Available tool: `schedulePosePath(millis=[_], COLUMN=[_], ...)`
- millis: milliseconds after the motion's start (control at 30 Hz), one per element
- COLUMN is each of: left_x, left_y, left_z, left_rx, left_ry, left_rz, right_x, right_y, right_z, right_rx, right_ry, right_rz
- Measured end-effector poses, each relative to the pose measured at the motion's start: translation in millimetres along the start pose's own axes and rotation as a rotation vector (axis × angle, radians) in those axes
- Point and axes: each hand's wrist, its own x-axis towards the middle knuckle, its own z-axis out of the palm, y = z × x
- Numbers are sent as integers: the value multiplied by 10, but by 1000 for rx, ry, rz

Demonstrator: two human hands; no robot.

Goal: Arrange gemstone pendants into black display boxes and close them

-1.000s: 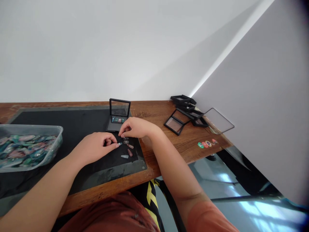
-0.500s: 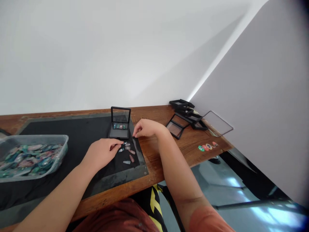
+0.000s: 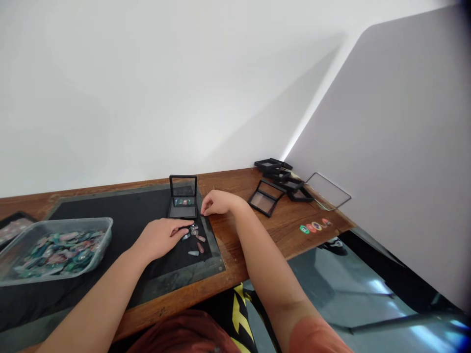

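Observation:
On the black mat stands an open black display case with its clear lid raised and a row of small coloured press-on nails inside. My left hand lies in front of it, index finger and thumb apart, the fingertip touching a loose shiny nail. Several more loose nails lie just right of it, including a pinkish nail and a pale nail. My right hand rests at the case's right side with fingers curled together; anything between them is hidden.
A clear plastic tub full of coloured nails stands on the left, with a dark tray behind it. Black cases are piled at the back right near an open one. Round stickers mark the table's right end.
My left index finger has straightened and parted from the thumb over the loose nails. The right hand keeps its place beside the case. The view has shifted slightly.

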Motion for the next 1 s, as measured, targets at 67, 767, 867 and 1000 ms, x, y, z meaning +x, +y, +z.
schedulePosePath(millis=[67, 767, 867, 1000], left_x=[4, 23, 22, 20], left_y=[3, -25, -21, 2], left_z=[-4, 72, 71, 68], left_rx=[7, -88, -105, -123], left_ry=[-5, 55, 54, 55], left_rz=[7, -126, -139, -150], right_x=[-8, -14, -25, -41], right_y=[-12, -110, -145, -202], right_z=[5, 69, 81, 99], right_rx=[-2, 24, 11, -3], right_ry=[-1, -140, -149, -148], right_rz=[-7, -54, -68, -80])
